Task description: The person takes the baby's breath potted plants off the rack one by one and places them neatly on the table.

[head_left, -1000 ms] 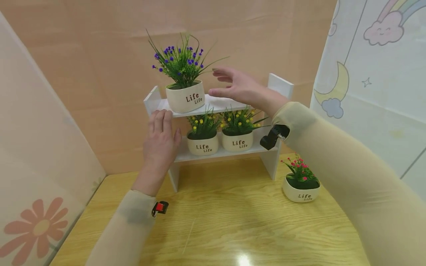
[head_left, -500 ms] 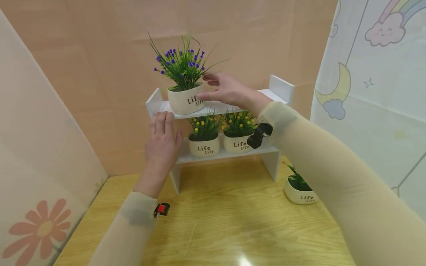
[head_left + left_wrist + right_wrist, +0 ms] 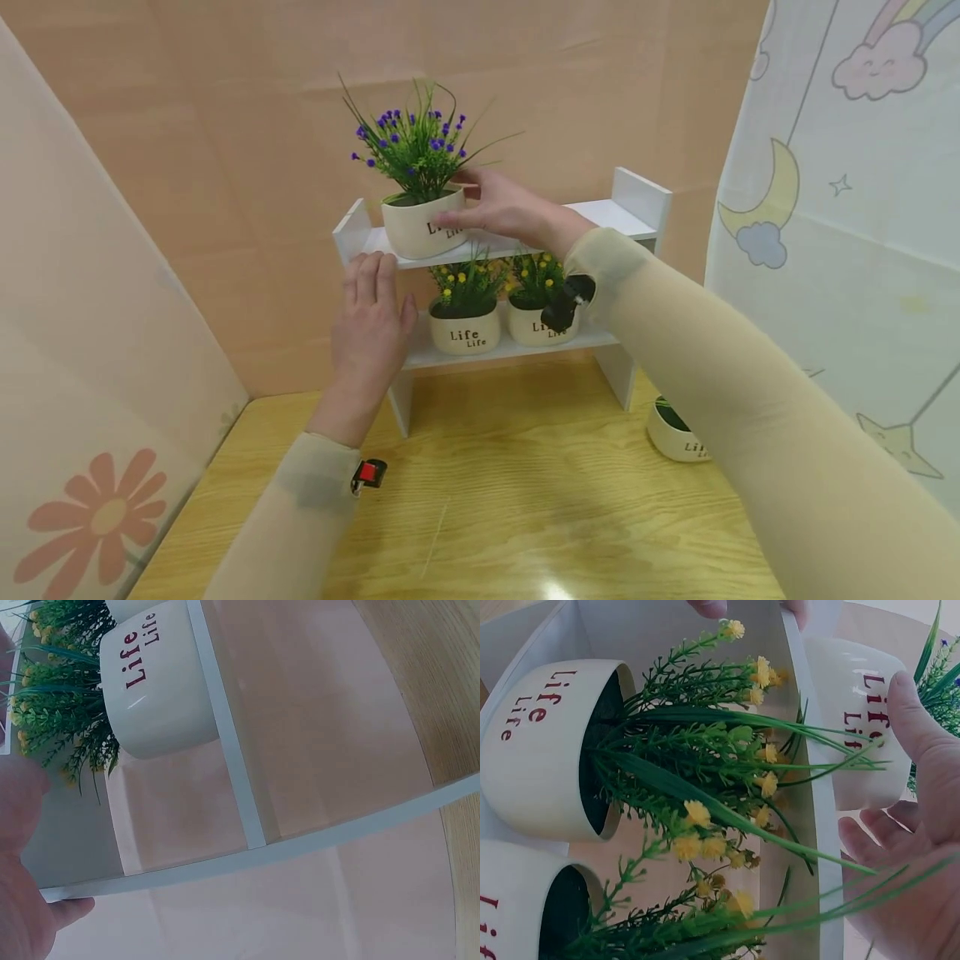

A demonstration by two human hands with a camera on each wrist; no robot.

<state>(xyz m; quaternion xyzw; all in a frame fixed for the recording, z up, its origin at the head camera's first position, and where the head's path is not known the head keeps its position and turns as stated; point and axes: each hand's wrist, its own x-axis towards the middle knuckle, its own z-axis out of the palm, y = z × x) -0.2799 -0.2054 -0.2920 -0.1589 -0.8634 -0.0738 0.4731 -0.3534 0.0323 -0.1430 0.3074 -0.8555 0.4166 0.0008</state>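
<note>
A cream "Life" flowerpot with purple flowers [image 3: 420, 229] stands upright at the left end of the upper tier of a white two-tier shelf [image 3: 603, 215]. My right hand [image 3: 510, 208] grips it from the right. In the right wrist view, my thumb [image 3: 909, 701] lies on the pot's front, while the other fingers reach round its side, partly hidden. My left hand [image 3: 369, 333] holds the shelf's left front corner. In the left wrist view, one fingertip [image 3: 75, 910] shows outside the side panel [image 3: 337, 834].
Two matching pots with yellow flowers, a left one [image 3: 465, 333] and a right one [image 3: 536, 327], stand on the lower tier. Another cream pot [image 3: 675, 435] sits on the wooden table [image 3: 517, 483] at the right, partly hidden by my sleeve. Cloth hangs behind and at both sides.
My right hand has moved left from beside the purple-flowered pot and now holds it. The left hand has stayed on the shelf corner. My right sleeve now covers more of the table pot.
</note>
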